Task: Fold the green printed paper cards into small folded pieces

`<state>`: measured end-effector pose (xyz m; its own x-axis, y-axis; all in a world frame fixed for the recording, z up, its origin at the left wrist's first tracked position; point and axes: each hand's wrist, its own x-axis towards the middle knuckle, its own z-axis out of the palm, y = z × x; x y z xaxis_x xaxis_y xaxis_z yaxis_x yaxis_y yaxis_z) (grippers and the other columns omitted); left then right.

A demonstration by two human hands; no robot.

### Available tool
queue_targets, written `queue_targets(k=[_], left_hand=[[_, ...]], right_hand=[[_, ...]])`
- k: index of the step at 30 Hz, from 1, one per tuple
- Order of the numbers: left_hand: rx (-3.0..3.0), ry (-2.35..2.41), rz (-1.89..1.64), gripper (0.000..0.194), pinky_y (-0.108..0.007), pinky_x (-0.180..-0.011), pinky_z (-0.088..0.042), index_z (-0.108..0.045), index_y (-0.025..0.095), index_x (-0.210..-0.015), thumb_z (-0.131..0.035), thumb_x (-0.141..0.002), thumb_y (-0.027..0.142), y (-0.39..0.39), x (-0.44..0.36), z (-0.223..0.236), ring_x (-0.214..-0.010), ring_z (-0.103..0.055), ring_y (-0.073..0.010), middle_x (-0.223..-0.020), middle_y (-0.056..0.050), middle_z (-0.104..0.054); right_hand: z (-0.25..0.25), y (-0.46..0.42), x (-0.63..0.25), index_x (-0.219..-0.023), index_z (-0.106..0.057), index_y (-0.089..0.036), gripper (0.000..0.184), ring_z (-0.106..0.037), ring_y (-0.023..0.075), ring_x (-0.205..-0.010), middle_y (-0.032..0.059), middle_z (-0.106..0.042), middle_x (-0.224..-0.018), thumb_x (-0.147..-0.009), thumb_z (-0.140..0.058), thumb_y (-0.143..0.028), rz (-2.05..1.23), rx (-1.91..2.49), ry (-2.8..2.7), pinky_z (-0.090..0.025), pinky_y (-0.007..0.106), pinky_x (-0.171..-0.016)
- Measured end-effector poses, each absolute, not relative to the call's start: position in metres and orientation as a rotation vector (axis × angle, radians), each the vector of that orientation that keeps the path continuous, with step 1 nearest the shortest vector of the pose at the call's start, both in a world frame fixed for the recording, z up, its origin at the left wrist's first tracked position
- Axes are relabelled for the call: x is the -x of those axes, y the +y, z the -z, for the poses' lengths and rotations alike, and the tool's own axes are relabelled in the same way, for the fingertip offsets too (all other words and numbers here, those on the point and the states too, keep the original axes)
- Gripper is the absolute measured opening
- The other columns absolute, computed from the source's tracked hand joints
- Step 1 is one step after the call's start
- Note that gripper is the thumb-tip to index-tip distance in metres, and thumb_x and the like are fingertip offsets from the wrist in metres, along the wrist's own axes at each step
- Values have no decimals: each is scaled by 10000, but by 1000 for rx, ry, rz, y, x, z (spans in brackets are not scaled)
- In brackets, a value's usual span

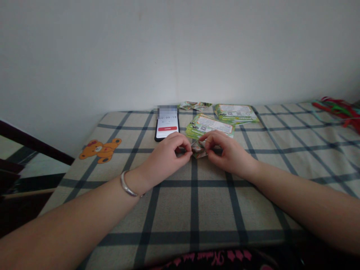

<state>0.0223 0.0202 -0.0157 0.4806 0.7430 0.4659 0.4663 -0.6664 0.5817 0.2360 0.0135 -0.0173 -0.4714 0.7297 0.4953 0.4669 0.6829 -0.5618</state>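
On the left side of the checked cloth (174, 213), an orange bear figure (98, 150) appears, followed by a phone (168, 130) with its screen lit and the left hand (173, 149), thumb and fingers pinched on the left edge of a small folded paper piece (198, 153). At centre, this piece sits between both hands, just in front of the near leaflet stack (212, 123); the right hand (225, 149) grips its right side between thumb and index finger, with the far leaflet stack (236, 113) beyond and a red-green bundle (344, 114) at far right
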Motion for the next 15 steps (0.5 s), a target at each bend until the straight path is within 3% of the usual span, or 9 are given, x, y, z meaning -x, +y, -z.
queue_targets(k=[5, 8, 15], left_hand=[[-2313, 1003, -1021, 88, -266, -705, -485, -569, 160, -782, -597, -780, 76, 20, -23, 17, -804, -560, -131, -837, -10, -579], [-2320, 977, -1018, 67, -280, -729, -501, -597, 163, -816, -613, -795, 101, 20, -23, 16, -814, -571, -133, -857, -15, -592], [-2412, 914, -1003, 118, -297, -825, -506, -657, 177, -873, -643, -811, 77, 19, -23, 14, -888, -595, -134, -921, -24, -633]], right_hand=[[17, 13, -236, -854, -554, -203, 207, -622, 164, -871, 61, -644, -1004, -717, -530, -49, -396, 1008, -2149, -512, 296, -748], [15, 11, -237, -905, -589, -200, 237, -631, 193, -921, 64, -658, -1017, -720, -545, -58, -261, 1079, -2227, -511, 331, -806], [10, 6, -237, -964, -662, -201, 165, -636, 250, -1013, 67, -661, -1156, -814, -626, -262, 83, 1117, -2340, -491, 393, -846]])
